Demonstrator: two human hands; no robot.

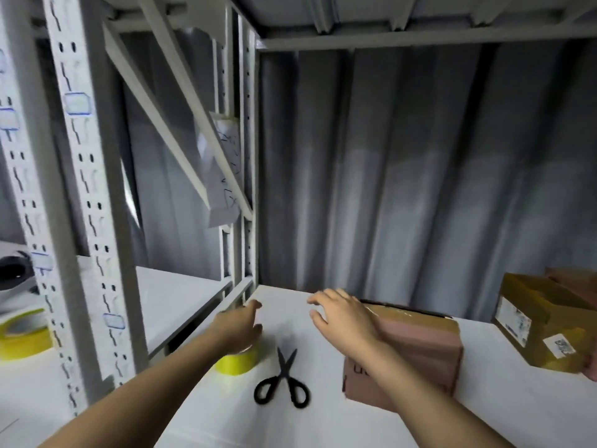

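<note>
- Left hand (239,324): lies on top of the tape (237,362) and hides most of its upper face. The thumb points away from the person. The view is blurred, so I cannot tell whether the fingers curl round the roll or only rest on it.
- Tape: yellow roll, lying flat on the white shelf (500,399) near its left edge, directly under the left hand. Only its near wall shows.
- Right hand (342,315): fingers spread and straight, pointing left and away, holding nothing. The palm is over the far-left corner of the box (420,347); contact with the box not clear.
- Box: brown carton, closed, standing on the shelf under and to the right of the right hand. The forearm crosses its left face.
- Scissors (281,379): black, closed, flat on the shelf, blades pointing away. They lie between the two forearms, just right of the tape, untouched.
- Second box (542,321): yellowish carton with labels, far right, well apart from both hands.
- Second tape (22,334): yellow roll on the neighbouring shelf at far left.
- Wall (420,156): grey, ribbed, behind the shelf.
</note>
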